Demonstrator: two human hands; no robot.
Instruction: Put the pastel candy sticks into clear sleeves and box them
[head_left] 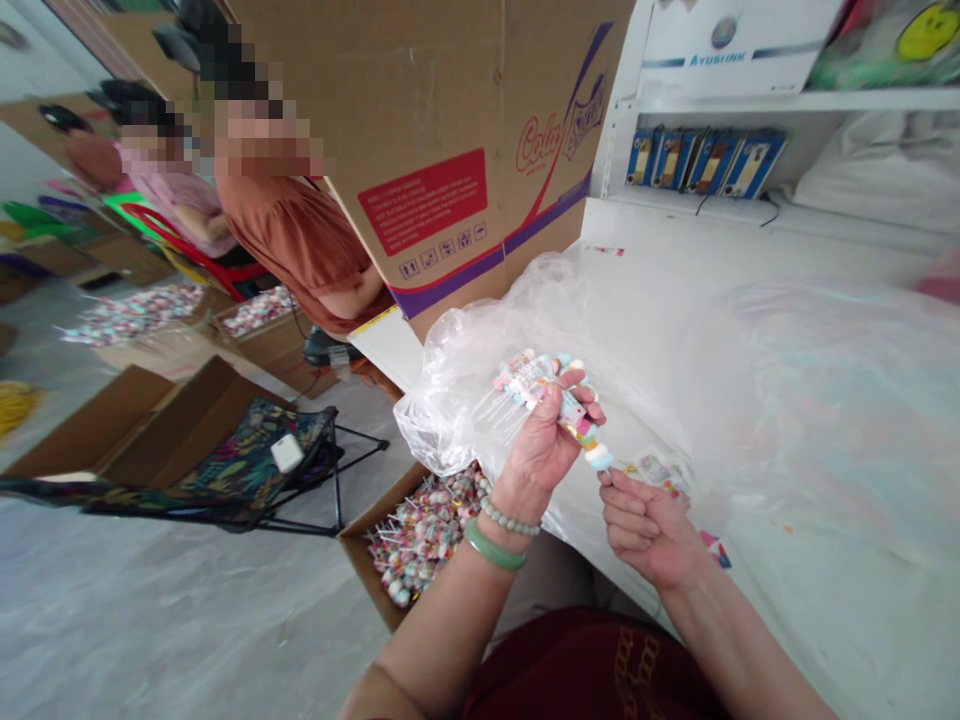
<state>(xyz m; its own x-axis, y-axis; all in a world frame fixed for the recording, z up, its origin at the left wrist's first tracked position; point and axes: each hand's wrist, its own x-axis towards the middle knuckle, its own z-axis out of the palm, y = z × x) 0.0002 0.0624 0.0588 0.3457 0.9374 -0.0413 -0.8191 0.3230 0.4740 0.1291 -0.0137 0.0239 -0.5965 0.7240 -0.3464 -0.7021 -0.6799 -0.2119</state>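
Along the left edge, wrapped pastel candies on white sticks (142,312) are heaped in cardboard boxes, near a seated person in a rust-brown top (289,240). Nearer, a low folding chair of dark floral fabric (232,465) carries a small white rounded device (286,453). Beside it, a brown open-topped cardboard carton (364,572) holds many more wrapped candies (424,530). Crumpled clear plastic sheeting (450,350) spreads over the white tabletop (622,270), before a tall brown cardboard box with red and purple printing (442,90). Over the sheeting, the left hand (551,435), with a pale-green bangle (495,547) and a beaded bracelet (510,518) on its wrist, is closed around a slim pastel candy in a clear wrapper (592,448); more candies bunch just behind its fingers. That candy slants down toward the right hand (646,520), whose thumb and forefinger pinch its lower end. Farther right, a white shelf (690,103) holds upright blue-edged items (705,160).
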